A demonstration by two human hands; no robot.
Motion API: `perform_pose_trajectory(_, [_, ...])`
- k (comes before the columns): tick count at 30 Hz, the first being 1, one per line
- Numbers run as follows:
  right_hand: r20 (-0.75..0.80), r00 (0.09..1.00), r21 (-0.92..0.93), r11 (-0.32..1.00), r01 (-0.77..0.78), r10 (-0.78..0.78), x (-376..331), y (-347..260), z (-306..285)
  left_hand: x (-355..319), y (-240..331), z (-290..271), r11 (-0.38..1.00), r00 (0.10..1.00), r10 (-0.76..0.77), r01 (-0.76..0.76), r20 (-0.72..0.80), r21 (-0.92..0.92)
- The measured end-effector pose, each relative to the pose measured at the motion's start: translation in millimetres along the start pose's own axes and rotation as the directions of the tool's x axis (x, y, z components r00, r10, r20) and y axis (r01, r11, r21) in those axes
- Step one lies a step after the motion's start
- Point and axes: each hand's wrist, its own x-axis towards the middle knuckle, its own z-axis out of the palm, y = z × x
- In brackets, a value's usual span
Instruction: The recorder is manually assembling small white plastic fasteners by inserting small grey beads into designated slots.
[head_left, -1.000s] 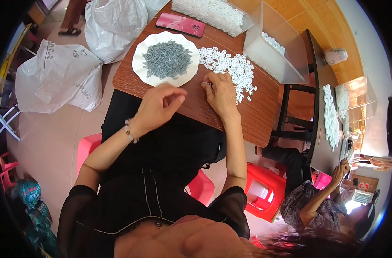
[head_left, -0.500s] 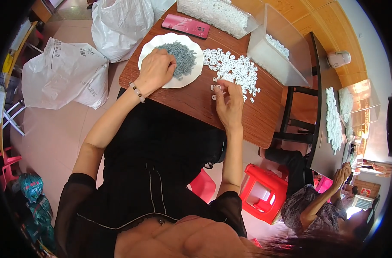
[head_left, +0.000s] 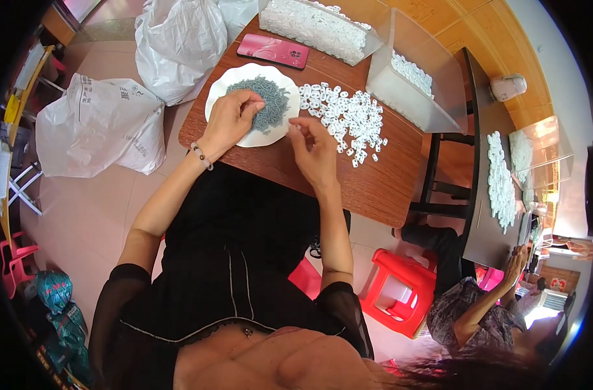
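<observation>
A white scalloped plate (head_left: pixel 219 91) holds a heap of small, thin grey screw-like pieces (head_left: pixel 265 97). Over its near left part, my left hand (head_left: pixel 231 125) is closed, thumb and fingers pinched above the heap; whatever they hold is too small to make out. My right hand (head_left: pixel 314 151) is at the plate's right rim, thumb and forefinger pinched together. What lies between those tips cannot be made out. To the right of the plate, many small white plastic pieces with holes (head_left: pixel 351 117) are spread on the brown wooden table (head_left: pixel 368 188).
Behind the plate lies a pink phone (head_left: pixel 273 51). Two clear bins, one at the back (head_left: pixel 316 29) and one at the right (head_left: pixel 413 97), contain white pieces. White sacks (head_left: pixel 101 123) stand left. At the right are a red stool (head_left: pixel 400 292), a dark table (head_left: pixel 485 195) and another person (head_left: pixel 478 312).
My right hand has moved left from the scattered white pieces to the plate's rim. My left hand has shifted slightly toward the near right side of the heap, its pinched fingertips now showing.
</observation>
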Motion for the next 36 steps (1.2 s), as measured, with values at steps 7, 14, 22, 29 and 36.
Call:
perform_pose_trajectory(7, [0.095, 0.991, 0.304, 0.946, -0.115, 0.090, 30, 0, 31, -5, 23, -4, 0.916, 0.921, 0.380, -0.363, -0.081, 0.171])
perform_pose_trajectory(14, [0.142, 0.985, 0.281, 0.950, -0.137, 0.100, 33, -9, 34, -8, 24, -5, 0.986, 0.984, 0.167, -0.168, -0.058, -0.013])
perform_pose_trajectory(22, [0.042, 0.955, -0.041, 0.954, 0.297, -0.295, 35, -2, 36, -8, 5, 0, 0.995, 0.998, 0.031, -0.037, -0.058, -0.096])
perform_pose_trajectory(29, [0.025, 0.992, 0.112, 0.987, 0.118, -0.122, 34, 2, 35, -3, 13, -12, 0.995, 0.996, -0.055, 0.048, -0.072, -0.091])
perform_pose_trajectory(36, [0.016, 0.927, -0.102, 0.922, 0.374, -0.374, 21, -27, 23, -20, 20, -16, 0.671, 0.888, -0.262, 0.449, 0.378, -0.590])
